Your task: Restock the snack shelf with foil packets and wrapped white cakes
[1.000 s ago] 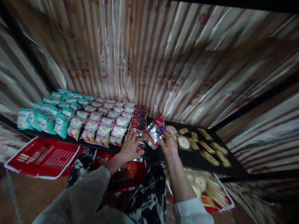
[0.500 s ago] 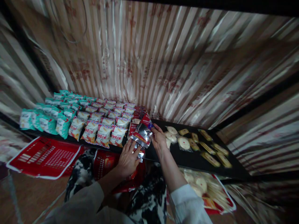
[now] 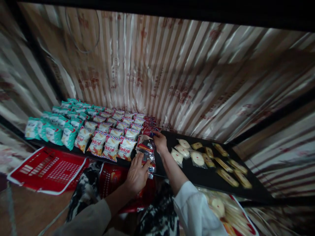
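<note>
My right hand (image 3: 160, 143) pinches the far edge of a red-and-silver snack packet (image 3: 147, 144), which lies low over a column of similar packets on the black shelf. My left hand (image 3: 137, 173) rests at the near end of this column, fingers stretched and apart, touching the silver ends of the packets. Just left of the column stand rows of white snack bags with red-and-blue striped edges (image 3: 126, 147). Farther left are rows of teal bags (image 3: 70, 136). Right of my right hand lie round white wrapped cakes (image 3: 197, 159) and long yellow wrapped pastries (image 3: 227, 177).
The black shelf (image 3: 169, 170) runs across in front of striped plastic sheeting (image 3: 137, 65). Below it sit a red basket (image 3: 49, 167) at left, another red basket (image 3: 112, 173) between my knees, and wrapped cakes (image 3: 218, 207) in a basket at right. Dark frame bars edge the space.
The red-and-silver packet has gone from raised and tilted to lying lower on the column. My right hand has moved left with it. My left hand stays by the near end. The view has shifted slightly.
</note>
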`<state>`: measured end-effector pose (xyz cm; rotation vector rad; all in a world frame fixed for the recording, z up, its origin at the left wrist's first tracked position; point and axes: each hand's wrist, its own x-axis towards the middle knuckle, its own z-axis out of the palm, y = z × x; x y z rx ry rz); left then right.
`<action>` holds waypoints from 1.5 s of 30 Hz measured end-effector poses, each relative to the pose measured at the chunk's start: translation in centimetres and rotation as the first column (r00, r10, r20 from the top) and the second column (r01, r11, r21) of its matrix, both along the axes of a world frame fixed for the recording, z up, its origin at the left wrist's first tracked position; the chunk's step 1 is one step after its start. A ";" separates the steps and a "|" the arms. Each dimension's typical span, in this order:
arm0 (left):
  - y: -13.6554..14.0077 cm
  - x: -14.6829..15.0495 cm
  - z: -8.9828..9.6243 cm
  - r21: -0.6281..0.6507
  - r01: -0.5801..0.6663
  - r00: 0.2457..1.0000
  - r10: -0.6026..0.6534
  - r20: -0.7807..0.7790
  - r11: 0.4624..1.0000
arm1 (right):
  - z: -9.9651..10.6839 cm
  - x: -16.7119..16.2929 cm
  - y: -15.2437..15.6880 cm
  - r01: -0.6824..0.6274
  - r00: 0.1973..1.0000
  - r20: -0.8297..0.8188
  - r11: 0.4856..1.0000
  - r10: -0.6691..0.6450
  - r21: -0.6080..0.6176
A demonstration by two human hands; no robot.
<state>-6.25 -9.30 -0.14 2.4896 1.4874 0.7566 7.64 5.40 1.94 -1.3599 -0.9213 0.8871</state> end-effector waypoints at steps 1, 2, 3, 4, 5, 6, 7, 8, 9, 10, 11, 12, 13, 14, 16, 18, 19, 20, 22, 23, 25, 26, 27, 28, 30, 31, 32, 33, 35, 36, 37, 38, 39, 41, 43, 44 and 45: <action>0.0 0.0 -0.1 0.005 0.006 1.000 -0.006 -0.007 1.000 | -0.1 0.1 0.2 -0.008 1.000 0.024 1.000 0.007 0.004; 0.0 -0.1 -0.2 0.009 0.011 1.000 -0.011 -0.009 1.000 | -0.1 0.1 0.4 -0.014 0.999 0.041 1.000 0.014 0.002; 0.0 -0.1 -0.3 0.013 0.014 1.000 -0.014 -0.008 1.000 | -0.2 0.2 0.6 -0.020 0.998 0.056 1.000 0.021 -0.007; 0.0 -0.1 -0.4 0.018 0.015 1.000 -0.015 -0.003 1.000 | -0.2 0.2 0.8 -0.026 0.997 0.072 0.999 0.028 -0.020; 0.1 -0.1 -0.5 0.024 0.019 1.000 -0.019 0.003 1.000 | -0.3 0.3 1.0 -0.032 0.995 0.089 0.999 0.035 -0.033; 0.1 0.0 -0.6 0.030 0.023 1.000 -0.023 0.007 0.999 | -0.3 0.3 1.2 -0.039 0.994 0.105 0.998 0.043 -0.043; 0.1 0.0 -0.7 0.035 0.027 1.000 -0.027 0.008 0.999 | -0.4 0.4 1.3 -0.049 0.992 0.116 0.998 0.054 -0.048; 0.1 0.0 -0.7 0.038 0.033 0.999 -0.034 0.007 0.999 | -0.5 0.5 1.4 -0.059 0.990 0.122 0.997 0.065 -0.047; 0.2 0.0 -0.7 0.038 0.040 0.999 -0.041 0.005 0.998 | -0.6 0.6 1.5 -0.067 0.989 0.125 0.997 0.072 -0.042; 0.2 0.0 -0.6 0.035 0.045 0.999 -0.046 0.003 0.998 | -0.8 0.6 1.5 -0.069 0.989 0.132 0.997 0.073 -0.034; 0.2 0.0 -0.5 0.028 0.050 0.999 -0.050 0.001 0.998 | -0.9 0.7 1.5 -0.066 0.987 0.147 0.997 0.069 -0.027; 0.2 0.0 -0.4 0.019 0.053 0.999 -0.053 -0.001 0.998 | -1.0 0.8 1.5 -0.056 0.983 0.174 0.998 0.060 -0.024; 0.3 0.0 -0.3 0.010 0.055 0.998 -0.055 -0.004 0.998 | -1.1 0.8 1.4 -0.043 0.975 0.215 0.999 0.047 -0.026; 0.3 0.0 -0.2 0.002 0.059 0.998 -0.059 -0.008 0.998 | -1.3 0.9 1.4 -0.028 0.963 0.267 0.999 0.035 -0.031; 0.3 -0.1 -0.1 -0.007 0.073 0.997 -0.073 -0.016 0.997 | -1.4 1.0 1.3 -0.004 0.922 0.388 1.000 0.013 -0.024; 0.4 -0.1 0.0 -0.007 0.088 0.996 -0.088 -0.016 0.996 | -1.5 1.2 1.4 0.002 0.868 0.497 1.000 -0.005 0.006; 0.4 -0.2 0.0 -0.004 0.094 0.995 -0.094 -0.011 0.996 | -1.5 1.3 1.5 -0.007 0.841 0.541 1.000 -0.008 0.026; 0.4 -0.2 -0.1 0.001 0.097 0.995 -0.097 -0.004 0.995 | -1.4 1.3 1.5 -0.022 0.816 0.578 0.999 -0.008 0.046; 0.5 -0.3 -0.3 0.017 0.097 0.995 -0.097 0.009 0.995 | -1.4 1.2 1.5 -0.052 0.771 0.637 0.996 -0.010 0.078; 0.5 -0.4 -0.4 0.024 0.096 0.995 -0.096 0.015 0.995 | -1.4 1.1 1.4 -0.058 0.750 0.661 0.994 -0.017 0.091; 0.5 -0.4 -0.6 0.035 0.094 0.995 -0.095 0.023 0.995 | -1.3 0.6 0.9 -0.040 0.710 0.702 0.993 -0.050 0.111; 0.5 -0.4 -0.7 0.038 0.094 0.995 -0.095 0.028 0.995 | -1.3 0.3 0.6 -0.022 0.691 0.720 0.993 -0.069 0.115; 0.5 -0.4 -0.8 0.041 0.096 0.995 -0.098 0.033 0.995 | -1.3 0.0 0.2 -0.011 0.671 0.738 0.993 -0.077 0.114; 0.5 -0.4 -0.9 0.044 0.098 0.994 -0.099 0.039 0.994 | -1.2 -0.2 -0.2 -0.012 0.651 0.755 0.994 -0.074 0.107; 0.4 -0.3 -1.2 0.059 0.094 0.994 -0.097 0.057 0.994 | -1.1 -0.7 -1.1 -0.060 0.613 0.789 0.995 -0.028 0.082; 0.4 -0.4 -1.4 0.068 0.089 0.993 -0.093 0.068 0.994 | -1.0 -0.8 -1.5 -0.104 0.592 0.806 0.993 0.012 0.061; 0.4 -0.4 -1.6 0.079 0.083 0.993 -0.089 0.080 0.993 | -0.9 -1.0 -1.8 -0.148 0.569 0.821 0.988 0.054 0.037; 0.4 -0.4 -1.8 0.089 0.079 0.992 -0.087 0.091 0.993 | -0.9 -1.0 -2.1 -0.182 0.544 0.834 0.983 0.089 0.013; 0.5 -0.5 -2.0 0.104 0.078 0.990 -0.089 0.106 0.992 | -0.8 -1.1 -2.4 -0.206 0.503 0.855 0.978 0.127 -0.024; 0.5 -0.5 -2.0 0.108 0.082 0.989 -0.094 0.111 0.991 | -0.8 -1.0 -2.5 -0.204 0.490 0.861 0.978 0.132 -0.033; 0.6 -0.5 -2.0 0.112 0.090 0.988 -0.103 0.115 0.990 | -0.8 -1.0 -2.5 -0.199 0.486 0.865 0.980 0.126 -0.031; 0.6 -0.5 -1.8 0.116 0.099 0.986 -0.113 0.119 0.988 | -0.7 -1.0 -2.5 -0.196 0.489 0.865 0.981 0.110 -0.014; 0.6 -0.5 -1.6 0.121 0.106 0.984 -0.122 0.127 0.987 | -0.5 -1.0 -2.6 -0.198 0.500 0.862 0.980 0.085 0.019; 0.3 -0.7 -1.0 0.137 0.113 0.979 -0.133 0.154 0.984 | 0.1 -1.0 -3.2 -0.218 0.547 0.837 0.968 0.013 0.127; -0.3 -1.4 -0.6 0.162 0.101 0.968 -0.135 0.212 0.981 | 1.1 -1.2 -4.8 -0.241 0.622 0.781 0.935 -0.057 0.261; -0.7 -1.9 -0.6 0.176 0.091 0.959 -0.134 0.251 0.980 | 1.6 -1.3 -5.9 -0.245 0.667 0.740 0.915 -0.081 0.321; -1.2 -2.6 -0.8 0.181 0.082 0.949 -0.132 0.286 0.980 | 2.2 -1.4 -7.4 -0.261 0.703 0.706 0.894 -0.082 0.364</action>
